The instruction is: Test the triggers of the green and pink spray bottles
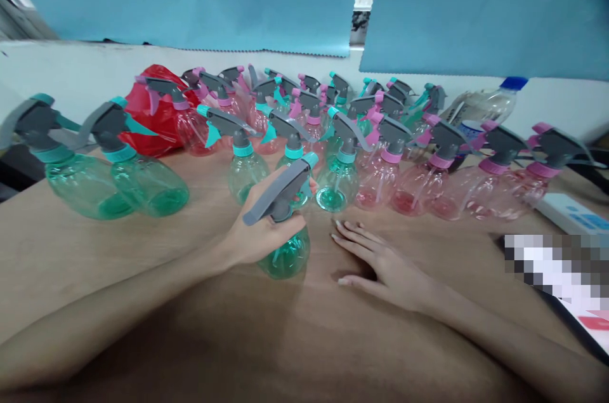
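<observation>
Behind the held green bottle, sprayers crowd a red bag.

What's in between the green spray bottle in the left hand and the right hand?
In the head view, only a strip of brown tabletop shows between the green spray bottle held by the left hand and the right hand.

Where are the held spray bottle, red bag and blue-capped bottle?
Held spray bottle [288, 254]: head view, on its green body.
Red bag [164, 120]: head view, on its crumpled side.
Blue-capped bottle [495, 105]: head view, on its clear shoulder.
</observation>
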Demonstrator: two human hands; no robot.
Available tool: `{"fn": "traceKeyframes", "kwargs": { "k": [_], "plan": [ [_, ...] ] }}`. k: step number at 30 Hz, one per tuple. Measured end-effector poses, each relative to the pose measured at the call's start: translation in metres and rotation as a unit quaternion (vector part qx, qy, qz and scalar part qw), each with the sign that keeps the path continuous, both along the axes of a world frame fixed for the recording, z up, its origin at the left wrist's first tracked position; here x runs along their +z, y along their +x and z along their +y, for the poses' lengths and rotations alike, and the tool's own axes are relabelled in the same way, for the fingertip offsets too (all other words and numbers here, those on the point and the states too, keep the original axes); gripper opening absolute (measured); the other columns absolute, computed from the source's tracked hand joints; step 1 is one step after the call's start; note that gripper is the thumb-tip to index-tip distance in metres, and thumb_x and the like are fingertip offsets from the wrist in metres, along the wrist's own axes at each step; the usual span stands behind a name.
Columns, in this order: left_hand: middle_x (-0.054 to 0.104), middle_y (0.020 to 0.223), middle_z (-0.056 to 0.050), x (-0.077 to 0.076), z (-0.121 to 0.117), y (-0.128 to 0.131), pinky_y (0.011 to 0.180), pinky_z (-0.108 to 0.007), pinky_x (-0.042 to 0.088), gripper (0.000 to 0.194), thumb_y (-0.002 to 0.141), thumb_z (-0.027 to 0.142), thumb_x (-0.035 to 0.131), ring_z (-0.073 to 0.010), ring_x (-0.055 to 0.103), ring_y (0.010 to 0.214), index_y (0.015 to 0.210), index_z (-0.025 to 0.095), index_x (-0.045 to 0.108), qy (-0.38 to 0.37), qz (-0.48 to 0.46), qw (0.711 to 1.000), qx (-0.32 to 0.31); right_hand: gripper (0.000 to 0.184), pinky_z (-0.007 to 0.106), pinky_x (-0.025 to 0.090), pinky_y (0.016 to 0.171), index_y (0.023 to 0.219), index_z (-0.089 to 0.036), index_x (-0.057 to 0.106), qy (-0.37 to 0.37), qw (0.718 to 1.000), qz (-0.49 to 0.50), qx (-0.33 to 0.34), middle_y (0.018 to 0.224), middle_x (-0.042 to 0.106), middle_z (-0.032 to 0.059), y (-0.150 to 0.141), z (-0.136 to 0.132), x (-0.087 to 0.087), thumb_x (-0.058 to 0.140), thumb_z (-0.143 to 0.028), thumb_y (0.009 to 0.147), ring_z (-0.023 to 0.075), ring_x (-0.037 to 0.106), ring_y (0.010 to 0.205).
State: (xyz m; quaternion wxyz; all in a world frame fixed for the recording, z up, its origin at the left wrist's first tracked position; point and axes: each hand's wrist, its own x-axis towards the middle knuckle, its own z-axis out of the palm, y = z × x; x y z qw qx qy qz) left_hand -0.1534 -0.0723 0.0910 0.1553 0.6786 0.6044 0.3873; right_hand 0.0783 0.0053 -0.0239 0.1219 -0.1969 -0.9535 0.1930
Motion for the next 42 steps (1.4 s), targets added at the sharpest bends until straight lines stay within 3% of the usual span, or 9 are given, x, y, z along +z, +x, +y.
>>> {"fn": "traceKeyframes", "kwargs": {
  "k": [5, 16, 20, 28, 33, 42],
  "plan": [
    [0.063, 0.120, 0.000, -0.0042, -0.0013, -0.0009, 0.084, -0.035, 0.055, 0.061, 0.066, 0.011, 0.051, -0.0209, 0.065, 0.095, 0.124, 0.032, 0.052, -0.004, -0.076, 0.996, -0.045, 0.069, 0.053, 0.027, 0.114, 0.147, -0.025, 0.032, -0.008, 1.000, 0.013, -0.001, 0.153, 0.033, 0.0068, 0.0001, -0.0002, 0.0002, 0.053, -0.055, 0.088, 0.0269, 0.026, 0.142],
    [0.062, 0.125, 0.001, -0.0012, -0.0015, 0.0023, 0.087, -0.037, 0.054, 0.067, 0.067, 0.008, 0.052, -0.0211, 0.066, 0.093, 0.129, 0.034, 0.049, -0.016, -0.096, 0.994, -0.046, 0.070, 0.052, 0.028, 0.114, 0.148, -0.027, 0.029, -0.013, 1.000, 0.014, -0.003, 0.153, 0.032, 0.0051, -0.0002, -0.0011, 0.0025, 0.054, -0.054, 0.088, 0.0273, 0.026, 0.142],
    [0.067, 0.113, 0.001, -0.0020, -0.0017, 0.0016, 0.078, -0.036, 0.055, 0.066, 0.068, 0.010, 0.052, -0.0187, 0.065, 0.076, 0.130, 0.032, 0.048, -0.033, -0.069, 0.996, -0.036, 0.069, 0.053, 0.028, 0.113, 0.147, -0.026, 0.030, -0.013, 1.000, 0.011, -0.004, 0.153, 0.033, 0.0060, -0.0001, -0.0013, 0.0027, 0.053, -0.054, 0.088, 0.0271, 0.026, 0.142],
    [0.069, 0.085, 0.001, -0.0042, -0.0037, 0.0009, 0.072, -0.037, 0.054, 0.056, 0.072, 0.016, 0.052, -0.0214, 0.063, 0.071, 0.125, 0.033, 0.049, -0.048, -0.043, 0.998, -0.005, 0.070, 0.053, 0.028, 0.113, 0.148, -0.027, 0.029, -0.011, 1.000, 0.018, 0.000, 0.152, 0.033, 0.0059, -0.0002, -0.0001, -0.0002, 0.054, -0.054, 0.088, 0.0276, 0.026, 0.142],
    [0.068, 0.092, 0.000, -0.0039, -0.0022, 0.0005, 0.073, -0.037, 0.055, 0.049, 0.067, 0.016, 0.054, -0.0211, 0.064, 0.073, 0.113, 0.033, 0.056, -0.018, -0.053, 0.998, -0.021, 0.070, 0.053, 0.028, 0.113, 0.148, -0.027, 0.029, -0.010, 1.000, 0.018, 0.002, 0.153, 0.033, 0.0057, 0.0000, -0.0004, 0.0001, 0.054, -0.054, 0.088, 0.0274, 0.027, 0.141],
    [0.066, 0.106, -0.005, -0.0074, 0.0018, -0.0009, 0.074, -0.030, 0.054, 0.047, 0.073, 0.018, 0.054, -0.0181, 0.065, 0.075, 0.120, 0.021, 0.052, -0.032, -0.075, 0.996, -0.025, 0.071, 0.052, 0.027, 0.114, 0.148, -0.025, 0.029, -0.006, 1.000, 0.004, 0.002, 0.154, 0.030, 0.0057, 0.0000, 0.0001, 0.0001, 0.052, -0.055, 0.088, 0.0268, 0.024, 0.142]
  ]
}}
